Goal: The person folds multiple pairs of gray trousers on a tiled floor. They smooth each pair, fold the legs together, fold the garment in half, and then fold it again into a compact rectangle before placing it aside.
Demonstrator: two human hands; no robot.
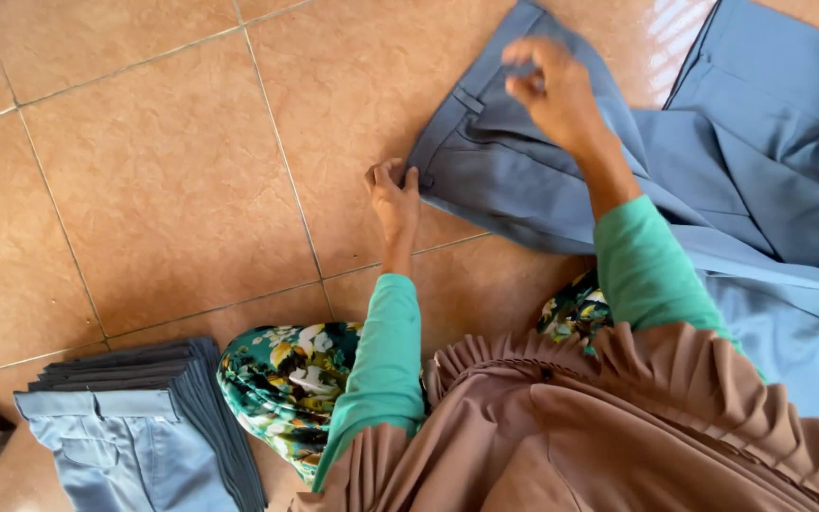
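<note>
While both arms reach toward the upper centre of the frame, the left hand [393, 194] presses down on the lower corner of the waistband of a pair of grey-blue trousers [523, 180], its fingers curled together and pinching the cloth edge against the tiled floor [154, 180]. Right hand [552, 90], blurred, sits higher, at the top centre, above the same waistband; its fingers are bent and partly closed, and whether they have hold of the cloth cannot be told. Trousers lie flat on the floor, running from the upper centre toward the right edge, with a belt loop visible near the waistband's left side. More grey-blue cloth [779, 142] of the same shade is spread across the upper right and right of the frame, overlapping the trousers.

At the lower left, well apart from both hands, stands a stack of folded trousers [135, 427], a lighter blue pair on top and darker grey folds beneath. Green sleeves, a floral garment and a brown pleated garment fill the lower centre.
</note>
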